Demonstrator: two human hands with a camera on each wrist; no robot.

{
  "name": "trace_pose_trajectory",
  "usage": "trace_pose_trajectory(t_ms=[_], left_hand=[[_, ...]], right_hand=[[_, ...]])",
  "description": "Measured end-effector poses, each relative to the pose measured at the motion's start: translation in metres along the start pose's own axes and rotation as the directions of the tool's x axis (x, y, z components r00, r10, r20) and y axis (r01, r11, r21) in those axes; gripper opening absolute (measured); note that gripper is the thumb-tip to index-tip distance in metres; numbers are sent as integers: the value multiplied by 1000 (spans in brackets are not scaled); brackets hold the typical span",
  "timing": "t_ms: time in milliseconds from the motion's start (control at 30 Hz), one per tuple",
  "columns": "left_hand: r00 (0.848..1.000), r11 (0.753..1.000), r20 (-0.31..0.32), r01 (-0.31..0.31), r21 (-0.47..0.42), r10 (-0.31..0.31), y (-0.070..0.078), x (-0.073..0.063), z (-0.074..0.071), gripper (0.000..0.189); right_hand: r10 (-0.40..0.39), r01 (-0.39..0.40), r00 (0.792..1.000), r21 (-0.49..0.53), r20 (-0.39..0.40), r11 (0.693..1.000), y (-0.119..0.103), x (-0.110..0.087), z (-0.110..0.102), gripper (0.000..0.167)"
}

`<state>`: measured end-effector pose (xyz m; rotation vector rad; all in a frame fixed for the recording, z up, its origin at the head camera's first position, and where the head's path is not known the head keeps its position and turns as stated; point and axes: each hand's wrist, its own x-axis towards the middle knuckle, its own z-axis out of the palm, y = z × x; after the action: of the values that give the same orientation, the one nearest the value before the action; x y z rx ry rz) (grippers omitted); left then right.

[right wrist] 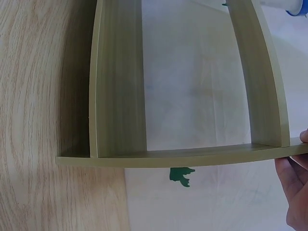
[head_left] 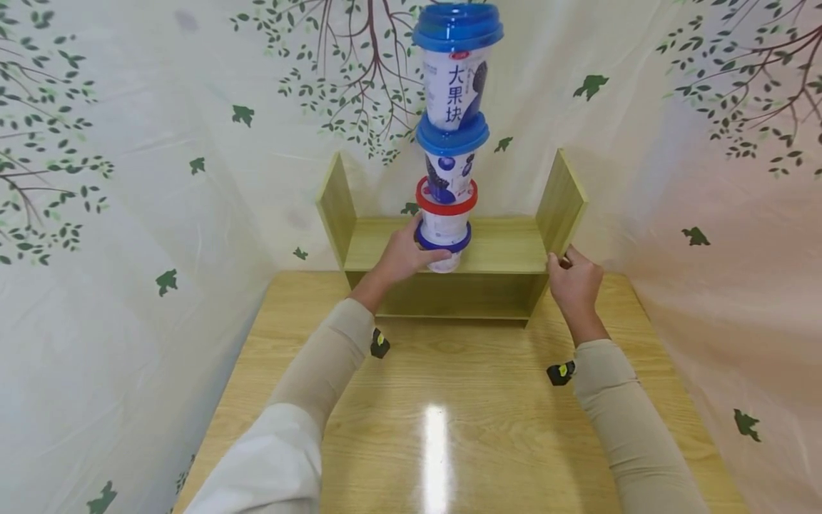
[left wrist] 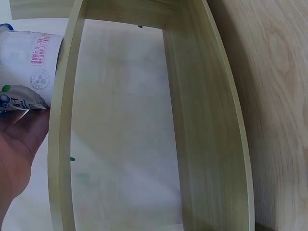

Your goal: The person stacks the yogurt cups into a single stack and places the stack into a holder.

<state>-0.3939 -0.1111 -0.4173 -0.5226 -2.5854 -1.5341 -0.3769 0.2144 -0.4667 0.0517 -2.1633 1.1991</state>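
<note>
A wooden shelf [head_left: 501,246] stands at the back of the table. On its upper board rises a tower of several stacked yogurt cups: a tall blue-lidded cup [head_left: 454,78] on top, a smaller blue-lidded cup [head_left: 449,171] below, then a red-lidded cup [head_left: 444,225]. Lowest is a purple-lidded cup [head_left: 443,263], its base against the board in the left wrist view. My left hand [head_left: 407,253] holds this lowest cup from the left, thumb across its front. On the right, my right hand [head_left: 576,282] pinches the front edge of the shelf's side panel [head_left: 565,196].
The shelf's lower board [head_left: 449,315] lies close over the wooden table [head_left: 385,414]. Behind and beside the table hangs a pale curtain [head_left: 160,214] printed with branches and leaves. Small black cameras [head_left: 379,344] sit at both wrists.
</note>
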Motion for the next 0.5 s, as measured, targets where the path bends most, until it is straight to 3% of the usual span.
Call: trace_pose_trajectory(t_ms=[300, 500], left_hand=[[999, 999, -4, 36, -23, -36, -3, 32, 2, 102], [999, 997, 6, 52, -64, -52, -6, 43, 0, 99]], right_hand=[[-19, 19, 1000, -10, -16, 1000, 2, 3, -1, 18], [-8, 8, 1000, -10, 1, 1000, 1, 1, -2, 19]])
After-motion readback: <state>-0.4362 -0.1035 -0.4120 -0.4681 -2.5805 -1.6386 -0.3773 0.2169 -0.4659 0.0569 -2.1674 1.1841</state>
